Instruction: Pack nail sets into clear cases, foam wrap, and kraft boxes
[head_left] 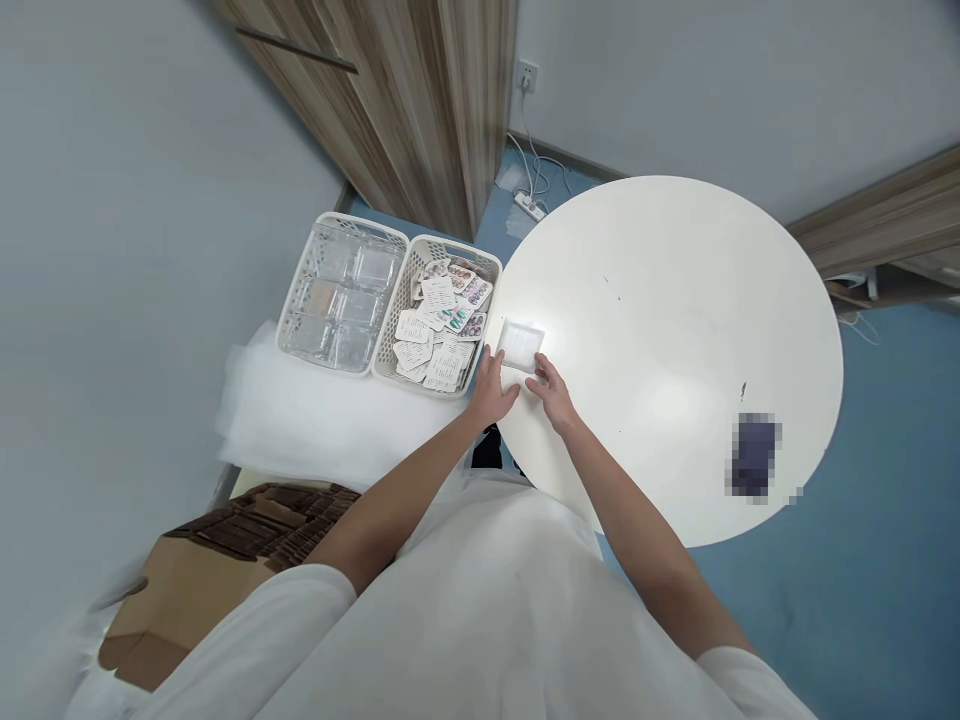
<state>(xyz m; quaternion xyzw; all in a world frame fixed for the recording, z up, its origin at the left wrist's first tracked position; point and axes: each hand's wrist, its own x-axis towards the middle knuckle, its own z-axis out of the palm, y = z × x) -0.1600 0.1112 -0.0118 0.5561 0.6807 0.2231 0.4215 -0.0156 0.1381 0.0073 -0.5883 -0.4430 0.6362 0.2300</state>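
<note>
A small clear plastic box (520, 345) lies on the near left part of the white round table (675, 300). My left hand (491, 390) is at its near left corner, fingers apart and thumb stretched toward the right. At the near right corner is my right hand (553, 393), its fingers also spread. Fingertips of both hands are at or very near the box's edges; I cannot tell how firmly they touch. Neither hand is closed around anything. Whether the box has contents cannot be made out.
Left of the table stand a white basket (381, 358) of blister packs (439, 295) and another (288, 318) of clear plastic boxes (352, 310). A pixelated dark object (754, 455) lies at the table's right. An open cardboard box (195, 590) sits lower left; a power strip (529, 207) lies behind.
</note>
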